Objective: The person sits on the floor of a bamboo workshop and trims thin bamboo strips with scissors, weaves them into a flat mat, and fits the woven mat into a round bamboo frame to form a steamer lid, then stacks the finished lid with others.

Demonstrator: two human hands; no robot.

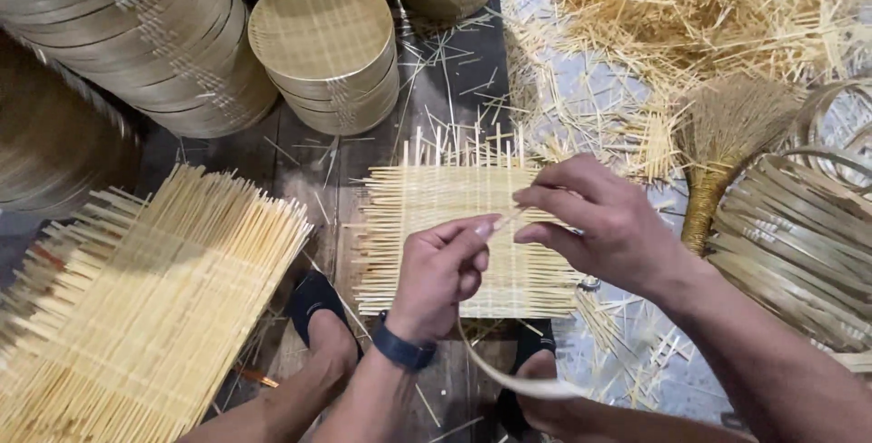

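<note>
A square mat of woven bamboo slats [436, 216] lies flat on the dark wooden floor in front of me. My left hand [440, 275], with a dark band on its wrist, and my right hand [599, 225] hover over the mat's right half. Both pinch a thin bamboo strip [509, 220] between thumb and fingertips. A long bent strip [509, 375] curves below my left wrist toward my lap. My feet in dark slippers [318, 311] rest at the mat's near edge.
A stack of woven bamboo mats [136, 307] lies at the left. Round bamboo steamer lids [322, 48] and larger stacks [136, 34] stand behind. Loose bamboo sticks [690, 16] pile up at the upper right, beside a small broom [718, 152] and coiled bamboo rings [799, 243].
</note>
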